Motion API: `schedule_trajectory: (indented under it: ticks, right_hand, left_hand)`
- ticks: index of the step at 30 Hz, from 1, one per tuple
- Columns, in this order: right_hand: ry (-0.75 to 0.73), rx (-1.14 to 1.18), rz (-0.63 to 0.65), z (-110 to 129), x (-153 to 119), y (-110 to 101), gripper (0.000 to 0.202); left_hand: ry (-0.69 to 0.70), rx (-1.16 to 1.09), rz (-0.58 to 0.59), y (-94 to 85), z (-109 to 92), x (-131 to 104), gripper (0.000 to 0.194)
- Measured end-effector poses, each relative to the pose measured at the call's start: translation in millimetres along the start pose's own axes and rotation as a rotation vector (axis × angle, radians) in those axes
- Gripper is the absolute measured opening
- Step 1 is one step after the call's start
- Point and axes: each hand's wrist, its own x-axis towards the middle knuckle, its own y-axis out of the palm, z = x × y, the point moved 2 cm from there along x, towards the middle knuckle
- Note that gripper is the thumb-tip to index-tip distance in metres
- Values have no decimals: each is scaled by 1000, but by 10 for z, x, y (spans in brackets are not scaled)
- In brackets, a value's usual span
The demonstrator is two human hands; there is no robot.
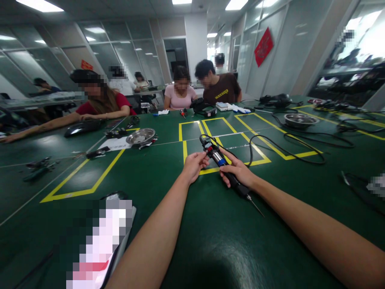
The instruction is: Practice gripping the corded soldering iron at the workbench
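Note:
A black electric screwdriver (231, 171) with a silver and blue collar lies slantwise above the green table, its thin metal bit pointing down to the right. My right hand (239, 171) is wrapped round its body. At the upper end, beside a small red part, the fingers of my left hand (195, 165) are pinched together at the tool's cable end. A black cable (255, 138) runs from that end toward the right over the yellow tape outlines.
Metal bowls stand on the green table (162, 176), one at the left (140, 137) and one at the right (300, 120). A phone-like device (120, 245), partly blurred out, is at the lower left. Cables lie at the right. Several people sit beyond.

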Motion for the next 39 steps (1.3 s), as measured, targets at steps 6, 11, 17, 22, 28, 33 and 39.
schedule_trajectory:
  ticks: [6,11,17,22,28,33,39]
  right_hand:
    - [3,-6,5,8,-11,2,98]
    - [17,-20,8,13,-19,-3,98]
    - [8,-22,8,16,-13,-2,96]
    - [1,-25,17,16,-12,0,96]
    - [-7,-12,-61,31,22,8,99]
    - [-46,-56,-326,320,89,-286,95]
    - [5,-407,-831,854,-82,-1099,71]
  left_hand:
    - [-8,-25,11,7,-29,-18,25]
    - [-10,-22,14,8,-36,-21,25]
    - [-12,-29,11,4,-39,-21,24]
    - [-9,-25,7,-7,-18,-6,26]
    - [-14,43,63,35,14,11,31]
    - [2,159,78,64,9,-8,28]
    - [37,177,5,57,-7,-50,22]
